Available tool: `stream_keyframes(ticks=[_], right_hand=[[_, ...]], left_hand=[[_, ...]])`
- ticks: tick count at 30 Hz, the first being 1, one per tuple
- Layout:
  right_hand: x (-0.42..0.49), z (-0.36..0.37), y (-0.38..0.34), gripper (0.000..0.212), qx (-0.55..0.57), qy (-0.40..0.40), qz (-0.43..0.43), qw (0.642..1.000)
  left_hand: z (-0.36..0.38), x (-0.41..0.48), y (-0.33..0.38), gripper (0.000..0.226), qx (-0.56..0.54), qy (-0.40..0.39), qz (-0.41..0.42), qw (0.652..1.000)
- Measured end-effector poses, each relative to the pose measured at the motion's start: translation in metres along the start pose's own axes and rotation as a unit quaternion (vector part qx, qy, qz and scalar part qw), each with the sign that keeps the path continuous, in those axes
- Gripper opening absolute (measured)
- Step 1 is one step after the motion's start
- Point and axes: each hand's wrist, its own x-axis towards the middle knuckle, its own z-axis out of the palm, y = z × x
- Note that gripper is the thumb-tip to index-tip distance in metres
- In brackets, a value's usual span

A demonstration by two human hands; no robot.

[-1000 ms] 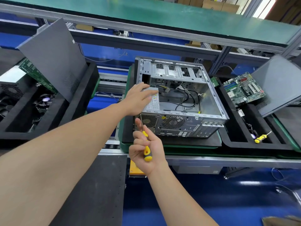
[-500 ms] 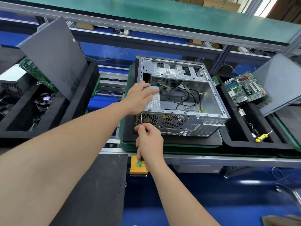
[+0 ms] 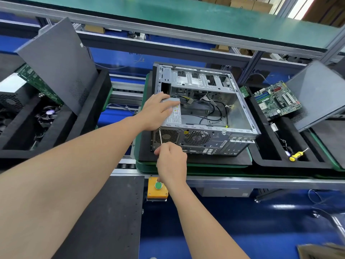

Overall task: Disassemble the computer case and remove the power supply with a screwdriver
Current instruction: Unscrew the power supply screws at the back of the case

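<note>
The grey aluminium rail [image 3: 261, 181] of my bench runs across in front of me, a yellow button box [image 3: 155, 193] fixed just under it and glossy blue floor [image 3: 233, 230] below. Well beyond the rail a green-topped shelf [image 3: 186, 17] spans the full width, cardboard boxes [image 3: 242, 4] stand farther back still, and bright light, perhaps from a window [image 3: 300, 6], glares far beyond the rail's right end.

left hand [image 3: 157, 111] — flat, fingers straight | right hand [image 3: 172, 161] — fingers curled, gripping
</note>
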Motion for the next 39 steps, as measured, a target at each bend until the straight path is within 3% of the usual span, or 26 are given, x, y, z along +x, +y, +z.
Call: stream_keyframes(ticks=[3, 5, 8, 11, 15, 17, 18, 20, 24, 26, 28, 30, 32, 36, 38, 39], right_hand=[[0.004, -0.006, 0.003, 0.031, 0.157, -0.080, 0.096, 0.980], [0.006, -0.008, 0.007, 0.026, 0.274, -0.133, 0.140, 0.942], [0.006, -0.008, 0.013, 0.016, 0.451, -0.207, 0.186, 0.848], [0.006, -0.007, 0.011, 0.019, 0.558, -0.262, 0.223, 0.755], [0.007, -0.006, 0.011, 0.025, 0.689, -0.319, 0.247, 0.602], [0.006, -0.005, 0.013, 0.028, 0.706, -0.326, 0.240, 0.581], [0.007, -0.005, 0.014, 0.025, 0.699, -0.322, 0.234, 0.595], [0.010, -0.004, 0.013, 0.016, 0.657, -0.300, 0.221, 0.655], [0.012, 0.000, 0.008, 0.013, 0.486, -0.209, 0.186, 0.828], [0.010, 0.003, 0.005, 0.018, 0.365, -0.143, 0.138, 0.910], [0.007, 0.004, 0.002, 0.019, 0.166, -0.076, 0.038, 0.982], [0.006, 0.005, 0.001, 0.017, -0.097, 0.004, -0.049, 0.994], [0.004, 0.008, 0.000, 0.014, -0.264, 0.079, -0.098, 0.956], [0.003, 0.008, 0.000, 0.016, -0.272, 0.090, -0.105, 0.952], [0.004, 0.004, 0.001, 0.017, -0.243, 0.080, -0.101, 0.962], [0.005, 0.001, 0.001, 0.018, -0.229, 0.070, -0.099, 0.966]], left_hand=[[0.000, 0.001, -0.001, 0.042, 0.004, -0.002, 0.003, 1.000], [0.000, 0.001, -0.002, 0.042, 0.007, -0.003, 0.006, 1.000], [0.000, 0.002, -0.003, 0.042, 0.007, -0.004, 0.007, 1.000], [0.001, 0.002, -0.004, 0.042, 0.002, -0.002, 0.007, 1.000], [0.000, 0.002, -0.004, 0.041, -0.004, 0.001, 0.007, 1.000], [0.000, 0.001, -0.004, 0.041, -0.004, 0.001, 0.008, 1.000], [0.000, 0.001, -0.003, 0.041, -0.002, 0.001, 0.009, 1.000], [0.000, 0.001, -0.002, 0.041, 0.001, 0.002, 0.011, 1.000], [0.000, 0.000, -0.001, 0.042, -0.001, 0.003, 0.010, 1.000], [0.000, 0.000, -0.002, 0.042, -0.006, 0.004, 0.007, 1.000], [0.001, 0.000, -0.002, 0.041, -0.014, 0.003, 0.004, 1.000], [0.001, 0.000, -0.002, 0.041, -0.019, 0.005, 0.004, 1.000], [0.001, 0.000, -0.002, 0.041, -0.019, 0.006, 0.005, 1.000], [0.006, -0.004, -0.002, 0.042, -0.110, 0.032, -0.008, 0.993], [0.012, -0.014, -0.001, 0.044, -0.235, 0.113, -0.049, 0.964], [0.015, -0.022, 0.001, 0.044, -0.301, 0.180, -0.095, 0.932]])
